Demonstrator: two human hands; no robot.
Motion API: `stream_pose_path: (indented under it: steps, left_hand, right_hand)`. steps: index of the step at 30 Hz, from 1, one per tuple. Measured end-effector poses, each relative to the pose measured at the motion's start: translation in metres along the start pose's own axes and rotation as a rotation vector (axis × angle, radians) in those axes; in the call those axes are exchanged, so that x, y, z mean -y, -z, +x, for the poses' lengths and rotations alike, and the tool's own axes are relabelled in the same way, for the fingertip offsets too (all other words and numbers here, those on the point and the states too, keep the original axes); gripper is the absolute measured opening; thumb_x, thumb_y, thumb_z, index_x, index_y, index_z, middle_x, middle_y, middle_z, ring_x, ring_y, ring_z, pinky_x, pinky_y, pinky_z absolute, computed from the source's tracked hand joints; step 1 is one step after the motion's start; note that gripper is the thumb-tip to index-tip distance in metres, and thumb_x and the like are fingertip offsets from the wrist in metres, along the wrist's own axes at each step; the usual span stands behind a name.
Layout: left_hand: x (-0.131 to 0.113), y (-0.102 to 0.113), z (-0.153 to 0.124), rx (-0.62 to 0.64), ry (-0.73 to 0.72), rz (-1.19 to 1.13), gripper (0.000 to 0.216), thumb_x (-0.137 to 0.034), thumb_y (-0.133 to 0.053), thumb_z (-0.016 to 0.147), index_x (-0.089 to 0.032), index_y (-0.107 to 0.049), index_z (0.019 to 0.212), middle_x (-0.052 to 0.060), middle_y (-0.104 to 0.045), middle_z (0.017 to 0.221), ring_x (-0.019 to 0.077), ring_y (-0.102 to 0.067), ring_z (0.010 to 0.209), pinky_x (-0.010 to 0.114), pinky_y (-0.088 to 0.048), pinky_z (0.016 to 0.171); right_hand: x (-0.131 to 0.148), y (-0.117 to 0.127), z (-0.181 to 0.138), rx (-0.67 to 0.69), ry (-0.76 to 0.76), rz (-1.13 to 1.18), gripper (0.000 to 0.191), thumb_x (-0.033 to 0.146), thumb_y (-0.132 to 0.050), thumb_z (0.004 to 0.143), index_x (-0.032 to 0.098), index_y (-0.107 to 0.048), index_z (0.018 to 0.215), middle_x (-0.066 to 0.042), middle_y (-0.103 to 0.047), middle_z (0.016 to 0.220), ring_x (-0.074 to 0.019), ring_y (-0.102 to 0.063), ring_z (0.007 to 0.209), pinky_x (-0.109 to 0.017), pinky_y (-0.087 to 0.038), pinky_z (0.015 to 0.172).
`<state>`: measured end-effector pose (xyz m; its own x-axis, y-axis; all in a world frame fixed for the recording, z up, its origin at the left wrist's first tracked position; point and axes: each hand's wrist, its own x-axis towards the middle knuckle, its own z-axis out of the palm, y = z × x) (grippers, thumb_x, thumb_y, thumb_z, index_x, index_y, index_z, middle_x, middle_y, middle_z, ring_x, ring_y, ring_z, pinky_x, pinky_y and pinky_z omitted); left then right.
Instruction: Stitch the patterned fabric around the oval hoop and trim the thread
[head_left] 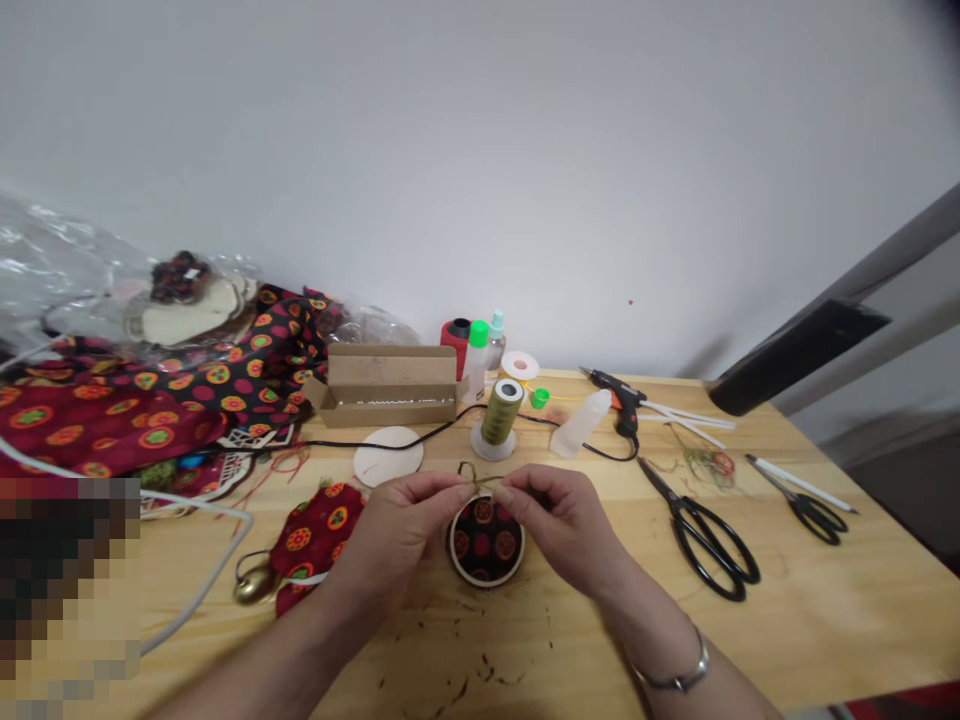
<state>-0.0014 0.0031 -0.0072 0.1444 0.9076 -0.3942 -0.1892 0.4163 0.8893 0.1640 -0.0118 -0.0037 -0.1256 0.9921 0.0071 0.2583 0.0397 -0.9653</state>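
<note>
"Where is the work lying?"

"The round patterned piece (486, 545) is resting, pale rim around it, on the near middle of the surface (592, 650), between the two hands."

"And the fingers?"

"Those of the left hand (416, 515) are pinching narrowly on a thin olive cord (480, 484) at the piece's far edge. Those of the right hand (559, 510) are holding it the same way, just to the right — whether a knot is forming in between, the viewer cannot tell."

"So what could be going wrong?"

"Slipping, most likely: so fine a strand is giving the fingertips little to grip. If one hand were pulling harder, the cord could be ending up skewed, or the piece tilting, since neither hand is plainly pinning it down."

"Anything nearby adding trouble?"

"The olive spool (501, 412) is standing just beyond the hands, so a knuckle reaching far could be toppling it. The pale bottle (581, 425) is standing to its right with no cap showing — a knock could be spilling it. On the near side, dark scraps (484, 668) are lying loose and could be clinging to the fabric."
</note>
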Motion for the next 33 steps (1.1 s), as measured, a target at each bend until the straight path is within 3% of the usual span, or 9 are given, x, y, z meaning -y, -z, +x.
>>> stream_pose_path:
  steps: [6,11,15,20,23,28,33]
  left_hand:
    - [0.001,0.001,0.001,-0.049,-0.070,0.065,0.015,-0.030,-0.077,0.059,-0.017,-0.073,0.065,-0.008,-0.048,0.037,0.0066,-0.040,0.039,0.018,-0.032,0.043]
    - [0.002,0.001,0.002,-0.052,-0.046,0.025,0.013,-0.029,-0.076,0.059,-0.019,-0.074,0.066,-0.002,-0.068,0.060,0.0107,-0.055,0.055,0.019,-0.041,0.054]
    - [0.004,0.002,0.003,-0.047,-0.040,0.001,0.012,-0.028,-0.076,0.061,-0.019,-0.074,0.068,-0.001,-0.070,0.067,0.0130,-0.059,0.063,0.020,-0.045,0.060]
    - [0.003,0.002,0.005,-0.126,-0.134,0.061,0.013,-0.028,-0.077,0.059,-0.018,-0.075,0.068,0.004,-0.071,0.093,0.0182,-0.060,0.089,0.022,-0.044,0.077]
    - [0.002,0.003,0.006,-0.127,-0.138,0.070,0.013,-0.029,-0.078,0.058,-0.019,-0.075,0.066,0.003,-0.072,0.085,0.0171,-0.060,0.084,0.022,-0.044,0.076]
    - [0.004,0.004,0.007,-0.093,-0.018,0.006,0.012,-0.028,-0.076,0.060,-0.019,-0.073,0.067,-0.002,-0.069,0.064,0.0107,-0.056,0.059,0.020,-0.043,0.059]
    - [0.005,0.005,0.007,-0.091,-0.044,0.042,0.011,-0.027,-0.076,0.060,-0.017,-0.072,0.063,-0.003,-0.066,0.059,0.0086,-0.053,0.056,0.017,-0.040,0.054]
  right_hand:
    - [0.003,-0.007,-0.009,0.035,0.112,-0.089,0.025,0.033,-0.053,0.084,0.016,-0.066,0.070,-0.001,-0.057,0.056,-0.0114,-0.047,0.053,-0.023,-0.039,0.051]
    - [0.006,-0.013,-0.012,0.045,0.309,-0.322,0.023,0.022,-0.048,0.085,0.018,-0.062,0.067,0.000,-0.053,0.056,-0.0104,-0.043,0.052,-0.024,-0.035,0.053]
    - [0.005,-0.016,-0.015,0.116,0.415,-0.482,0.023,0.019,-0.044,0.086,0.019,-0.058,0.068,0.000,-0.051,0.057,-0.0110,-0.042,0.052,-0.025,-0.031,0.052]
    - [0.005,-0.015,-0.017,0.119,0.452,-0.520,0.024,0.019,-0.042,0.086,0.019,-0.055,0.065,0.000,-0.048,0.056,-0.0112,-0.039,0.052,-0.026,-0.029,0.052]
    - [0.005,-0.014,-0.016,0.103,0.433,-0.458,0.024,0.017,-0.043,0.085,0.019,-0.054,0.064,0.001,-0.045,0.054,-0.0105,-0.039,0.051,-0.024,-0.030,0.052]
    - [0.002,-0.014,-0.014,0.060,0.481,-0.384,0.018,0.012,-0.047,0.081,0.018,-0.054,0.065,0.003,-0.045,0.055,-0.0085,-0.039,0.051,-0.022,-0.031,0.051]
    - [0.002,-0.015,-0.014,0.032,0.490,-0.359,0.018,0.013,-0.047,0.082,0.017,-0.053,0.065,0.003,-0.046,0.054,-0.0070,-0.040,0.050,-0.020,-0.031,0.051]
